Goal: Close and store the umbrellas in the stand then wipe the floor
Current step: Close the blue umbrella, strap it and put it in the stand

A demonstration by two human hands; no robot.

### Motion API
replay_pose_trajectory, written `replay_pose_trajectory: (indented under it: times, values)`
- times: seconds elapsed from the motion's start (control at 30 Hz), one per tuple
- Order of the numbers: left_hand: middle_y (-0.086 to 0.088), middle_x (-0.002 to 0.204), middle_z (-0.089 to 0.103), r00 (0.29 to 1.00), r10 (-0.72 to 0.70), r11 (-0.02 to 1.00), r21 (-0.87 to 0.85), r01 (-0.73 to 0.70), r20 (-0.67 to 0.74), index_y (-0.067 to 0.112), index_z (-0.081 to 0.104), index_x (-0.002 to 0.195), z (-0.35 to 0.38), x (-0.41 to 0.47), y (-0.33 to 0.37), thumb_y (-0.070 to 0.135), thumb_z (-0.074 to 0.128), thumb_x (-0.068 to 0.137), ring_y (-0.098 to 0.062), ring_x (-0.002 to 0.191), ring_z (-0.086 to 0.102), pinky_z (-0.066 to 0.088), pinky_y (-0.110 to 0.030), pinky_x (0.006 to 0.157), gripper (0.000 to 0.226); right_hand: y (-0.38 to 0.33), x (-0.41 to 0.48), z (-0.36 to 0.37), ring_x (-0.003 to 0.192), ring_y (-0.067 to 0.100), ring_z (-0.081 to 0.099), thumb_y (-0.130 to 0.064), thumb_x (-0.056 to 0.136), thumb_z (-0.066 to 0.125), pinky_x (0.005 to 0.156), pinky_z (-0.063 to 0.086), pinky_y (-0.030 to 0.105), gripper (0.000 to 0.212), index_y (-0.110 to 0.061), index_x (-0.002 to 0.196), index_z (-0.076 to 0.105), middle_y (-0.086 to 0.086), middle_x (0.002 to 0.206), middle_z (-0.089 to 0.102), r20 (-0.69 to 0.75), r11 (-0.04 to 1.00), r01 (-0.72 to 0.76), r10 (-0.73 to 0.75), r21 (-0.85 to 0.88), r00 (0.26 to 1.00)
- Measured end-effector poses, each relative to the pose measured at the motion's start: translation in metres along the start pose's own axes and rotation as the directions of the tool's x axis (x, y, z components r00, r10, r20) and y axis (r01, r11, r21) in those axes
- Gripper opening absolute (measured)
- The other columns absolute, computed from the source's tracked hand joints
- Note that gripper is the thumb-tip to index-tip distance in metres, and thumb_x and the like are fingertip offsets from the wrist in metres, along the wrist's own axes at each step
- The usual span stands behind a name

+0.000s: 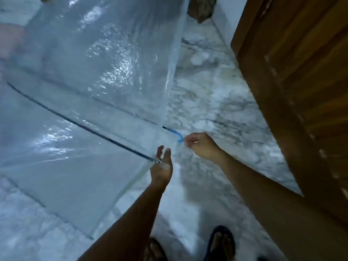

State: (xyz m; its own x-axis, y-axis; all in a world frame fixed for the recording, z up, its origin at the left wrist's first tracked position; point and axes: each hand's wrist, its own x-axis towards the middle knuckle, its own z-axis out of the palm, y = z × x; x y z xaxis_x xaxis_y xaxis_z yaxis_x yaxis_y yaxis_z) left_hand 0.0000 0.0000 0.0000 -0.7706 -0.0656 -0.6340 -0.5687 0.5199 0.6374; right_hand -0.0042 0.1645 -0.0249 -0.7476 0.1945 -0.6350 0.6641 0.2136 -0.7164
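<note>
floor point(216, 102): white marble with grey veining and a wet sheen, spread beneath everything else in view.
umbrella canopy point(98, 76): clear plastic, open and fully spread, beaded with water; tipped on its side over the floor, filling the upper left and middle, lower rim reaching down to the left hand.
door point(301, 81): brown panelled wood along the right edge, standing apart from the canopy, with a strip of floor between.
brown object point(201, 8): at the top edge beside the white wall, partly cut off; kind cannot be told.
rib point(79, 125): thin dark rod under the plastic, running from the left side down and right to the canopy rim.
right hand point(201, 146): reached in from the lower right, fingers curled inward, fingertips pinching the hooked end of the handle.
left hand point(162, 166): reached in from the bottom centre, palm up, fingers straight and slightly apart, just beside the canopy rim, gripping nothing.
sandals point(221, 242): dark, one on each foot at the bottom edge, toes pointed toward the umbrella.
blue handle point(175, 133): curved hook on a dark shaft, emerging from behind the canopy edge, between canopy and right hand, low over the floor.
rib tip point(157, 162): small clear cap with a metal end, lying across the left palm; actual contact cannot be told.
</note>
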Motion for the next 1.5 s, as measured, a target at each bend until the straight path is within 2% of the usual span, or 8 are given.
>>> replay_pose_trajectory:
  times: [0.17, 0.37, 0.53, 0.63, 0.8, 1.07, 1.37, 1.5]
  values:
    - [-0.009, 0.146, 0.050, 0.992, 0.079, 0.968, -0.232, -0.099, -0.094, 0.016, 0.049, 0.142, 0.001, 0.106, -0.020, 0.033, 0.051, 0.101, -0.028, 0.132, 0.050, 0.038, -0.046, 0.113, 0.045, 0.012, 0.090, 0.051, 0.113, 0.026, 0.064, -0.019, 0.099, 0.060, 0.092, 0.050, 0.035, 0.023, -0.009, 0.118, 0.070, 0.009, 0.121, 0.069, 0.080, 0.981, 0.191, -0.188, -0.028, 0.979]
    - [-0.001, 0.162, 0.026, 0.992, 0.069, 0.886, -0.451, -0.111, -0.108, 0.029, 0.017, 0.157, -0.013, 0.193, -0.012, 0.039, 0.041, 0.104, -0.025, 0.147, 0.030, 0.026, -0.046, 0.118, 0.059, -0.008, 0.177, 0.103, 0.141, 0.027, 0.041, -0.024, 0.107, 0.040, 0.106, 0.037, 0.028, 0.053, -0.024, 0.158, 0.025, 0.007, 0.162, 0.031, 0.243, 0.930, 0.333, -0.291, -0.158, 0.926]
    - [-0.009, 0.125, 0.065, 0.974, 0.181, 0.752, -0.619, -0.225, -0.135, 0.014, 0.054, 0.127, -0.028, 0.200, -0.006, 0.011, 0.048, 0.102, -0.030, 0.118, 0.061, 0.050, -0.037, 0.094, 0.025, -0.008, 0.181, 0.131, 0.084, 0.021, 0.056, -0.021, 0.104, 0.049, 0.072, 0.044, 0.029, 0.026, -0.008, 0.121, 0.065, 0.010, 0.099, 0.065, 0.267, 0.917, 0.389, -0.354, -0.090, 0.897]
    - [-0.017, 0.108, 0.071, 0.956, 0.231, 0.763, -0.576, -0.294, -0.181, 0.008, 0.060, 0.099, -0.037, 0.160, -0.005, 0.005, 0.046, 0.102, -0.033, 0.099, 0.071, 0.058, -0.034, 0.080, 0.015, -0.005, 0.132, 0.117, 0.068, 0.020, 0.051, -0.021, 0.103, 0.053, 0.068, 0.044, 0.031, 0.021, -0.010, 0.102, 0.071, 0.006, 0.074, 0.056, 0.216, 0.930, 0.363, -0.367, 0.058, 0.905]
    - [-0.013, 0.104, 0.073, 0.975, 0.205, 0.791, -0.573, -0.215, -0.082, -0.003, 0.060, 0.107, -0.053, 0.049, 0.034, 0.004, 0.048, 0.101, -0.024, 0.091, 0.073, 0.058, -0.024, 0.071, 0.015, -0.034, 0.009, 0.062, 0.087, 0.019, 0.061, -0.023, 0.102, 0.056, 0.076, 0.043, 0.031, 0.021, -0.031, 0.087, 0.069, 0.008, 0.098, 0.071, 0.126, 0.937, 0.349, -0.344, -0.018, 0.930]
    - [-0.014, 0.097, 0.071, 0.992, 0.051, 0.754, -0.656, 0.040, 0.119, -0.002, 0.060, 0.104, -0.102, -0.160, 0.151, 0.003, 0.049, 0.101, -0.019, 0.077, 0.072, 0.060, -0.032, 0.081, 0.012, -0.135, -0.209, -0.034, 0.065, 0.016, 0.053, -0.060, 0.082, 0.052, 0.066, 0.043, 0.034, 0.015, -0.058, 0.076, 0.065, -0.014, 0.065, 0.061, -0.035, 0.957, 0.236, -0.245, -0.170, 0.969]
    - [-0.012, 0.089, 0.070, 0.909, 0.252, 0.805, -0.593, -0.006, 0.333, 0.004, 0.059, 0.090, -0.217, -0.341, 0.264, 0.006, 0.047, 0.103, -0.025, 0.075, 0.071, 0.061, -0.036, 0.075, 0.018, -0.275, -0.438, -0.061, 0.052, 0.004, 0.036, -0.034, 0.096, 0.066, 0.053, 0.029, 0.024, 0.016, -0.027, 0.096, 0.081, -0.010, 0.056, 0.046, -0.285, 0.970, 0.241, -0.220, 0.039, 0.933]
    - [-0.012, 0.087, 0.068, 0.821, 0.346, 0.832, -0.552, -0.045, 0.455, 0.002, 0.058, 0.092, -0.271, -0.387, 0.277, 0.006, 0.044, 0.104, -0.027, 0.076, 0.071, 0.060, -0.031, 0.059, 0.018, -0.322, -0.518, -0.026, 0.041, 0.001, 0.041, -0.011, 0.099, 0.061, 0.050, 0.028, 0.016, 0.032, -0.019, 0.070, 0.071, -0.014, 0.042, 0.046, -0.475, 0.951, 0.308, -0.261, 0.021, 0.840]
